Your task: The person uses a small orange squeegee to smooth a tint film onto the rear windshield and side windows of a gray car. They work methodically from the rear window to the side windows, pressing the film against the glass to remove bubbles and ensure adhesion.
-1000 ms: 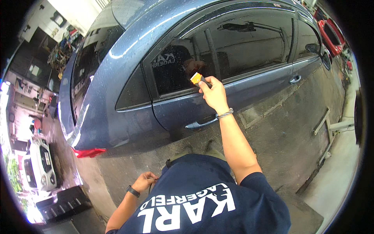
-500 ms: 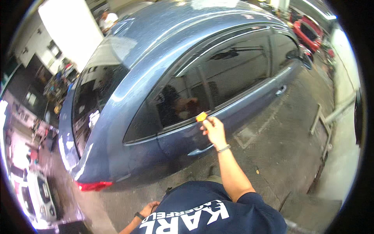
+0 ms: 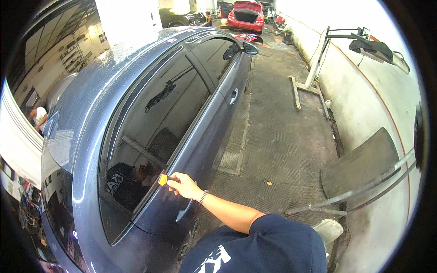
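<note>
My right hand, with a braided bracelet at the wrist, grips a small yellow scraper with a dark handle. The scraper is at the lower trim of the tinted rear side window on a dark blue car; whether its edge touches is hard to tell. The car's body is wet with droplets. Below my hand is the rear door handle. My left hand is out of view, and my dark shirt fills the bottom of the picture.
Along the white wall at right stand a metal stand, a dark panel and long bars near me. A red car with open trunk is at the back. People appear at left and far back.
The view has swung along the car's side toward its front. My right hand stays by the rear window with the scraper. My left hand, earlier near my waist, has left the view.
</note>
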Demonstrator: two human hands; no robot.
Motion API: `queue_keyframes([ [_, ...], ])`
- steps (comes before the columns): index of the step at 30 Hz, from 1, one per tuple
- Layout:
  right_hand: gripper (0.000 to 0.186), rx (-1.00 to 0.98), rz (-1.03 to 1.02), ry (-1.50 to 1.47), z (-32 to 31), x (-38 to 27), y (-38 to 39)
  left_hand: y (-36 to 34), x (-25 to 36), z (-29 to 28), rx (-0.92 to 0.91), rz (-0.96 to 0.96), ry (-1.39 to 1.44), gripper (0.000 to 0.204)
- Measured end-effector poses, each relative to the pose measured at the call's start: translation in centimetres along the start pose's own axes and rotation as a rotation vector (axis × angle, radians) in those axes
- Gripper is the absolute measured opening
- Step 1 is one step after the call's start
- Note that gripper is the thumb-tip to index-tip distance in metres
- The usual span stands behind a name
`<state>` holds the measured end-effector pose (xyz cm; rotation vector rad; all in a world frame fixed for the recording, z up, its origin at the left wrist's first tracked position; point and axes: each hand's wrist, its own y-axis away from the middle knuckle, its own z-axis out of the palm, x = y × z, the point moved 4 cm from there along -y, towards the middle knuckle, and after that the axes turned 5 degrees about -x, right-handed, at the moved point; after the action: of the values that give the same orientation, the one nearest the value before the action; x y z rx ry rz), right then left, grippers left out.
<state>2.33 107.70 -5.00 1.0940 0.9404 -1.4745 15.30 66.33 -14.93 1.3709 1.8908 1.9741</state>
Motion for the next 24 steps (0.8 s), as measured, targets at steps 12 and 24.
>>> queue_keyframes([
  [12,0.022,0.061,-0.016,0.007,-3.6,-0.1,1.0,0.0,1.6,0.1,0.042,0.003,-0.022,0.051],
  [24,0.03,0.011,0.089,0.056,-2.2,1.4,1.0,1.5,0.6,-0.1,0.102,0.011,0.008,0.064],
])
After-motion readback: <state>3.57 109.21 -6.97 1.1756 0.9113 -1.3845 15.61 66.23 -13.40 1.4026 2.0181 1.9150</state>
